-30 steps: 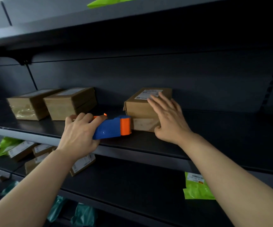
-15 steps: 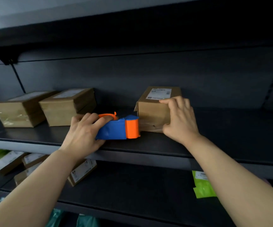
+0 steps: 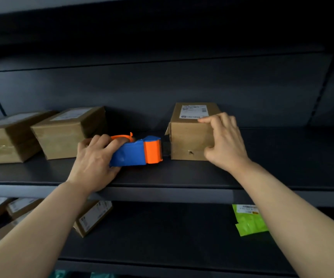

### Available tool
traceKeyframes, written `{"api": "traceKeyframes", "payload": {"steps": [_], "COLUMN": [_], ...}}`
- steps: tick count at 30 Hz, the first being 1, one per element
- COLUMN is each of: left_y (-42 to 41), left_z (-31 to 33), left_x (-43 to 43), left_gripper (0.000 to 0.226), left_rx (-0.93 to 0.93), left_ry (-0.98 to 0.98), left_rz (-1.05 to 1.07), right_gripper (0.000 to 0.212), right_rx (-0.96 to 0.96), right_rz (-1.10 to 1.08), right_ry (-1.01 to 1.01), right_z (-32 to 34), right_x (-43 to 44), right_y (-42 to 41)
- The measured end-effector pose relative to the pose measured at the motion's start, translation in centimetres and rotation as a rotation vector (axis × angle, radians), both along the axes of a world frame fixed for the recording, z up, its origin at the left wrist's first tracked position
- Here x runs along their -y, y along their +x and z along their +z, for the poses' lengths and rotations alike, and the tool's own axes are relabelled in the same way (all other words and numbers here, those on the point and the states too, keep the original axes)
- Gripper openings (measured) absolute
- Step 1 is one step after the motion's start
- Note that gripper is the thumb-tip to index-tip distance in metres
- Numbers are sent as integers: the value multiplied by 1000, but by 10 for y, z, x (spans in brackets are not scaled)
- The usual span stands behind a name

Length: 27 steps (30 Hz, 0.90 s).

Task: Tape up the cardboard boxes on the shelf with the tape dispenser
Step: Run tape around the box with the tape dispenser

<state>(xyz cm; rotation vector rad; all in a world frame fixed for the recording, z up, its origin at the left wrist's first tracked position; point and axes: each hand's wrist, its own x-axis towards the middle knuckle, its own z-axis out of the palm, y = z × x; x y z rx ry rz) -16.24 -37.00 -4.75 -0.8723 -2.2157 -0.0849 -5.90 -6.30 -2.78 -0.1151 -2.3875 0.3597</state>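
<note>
The blue and orange plastic tape dispenser (image 3: 136, 152) lies on the dark grey metal shelf (image 3: 182, 174). The left hand (image 3: 94, 157) has its fingers wrapped round the rear of the dispenser, wrist low at the shelf's front edge. The orange end points right, just beside the lower left corner of the small brown cardboard box with a white label (image 3: 188, 137); whether they touch is unclear. The right hand (image 3: 224, 141) grips that box, fingers curled over its top front edge, thumb on the front face. Two more brown cardboard boxes (image 3: 67, 131) sit to the left
</note>
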Motion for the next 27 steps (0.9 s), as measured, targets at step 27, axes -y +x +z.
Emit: {"api": "traceKeyframes", "payload": {"steps": [27], "left_y": [-22], "left_z": [-7], "left_x": [-16], "left_gripper": [82], "left_rx": [-88], "left_ry": [64], "left_rz": [-96], "right_gripper": [35], "right_rx": [-404], "right_rz": [-207], "right_ry": [395], "right_z": [-5], "right_x": [53], "right_y": [-64]}}
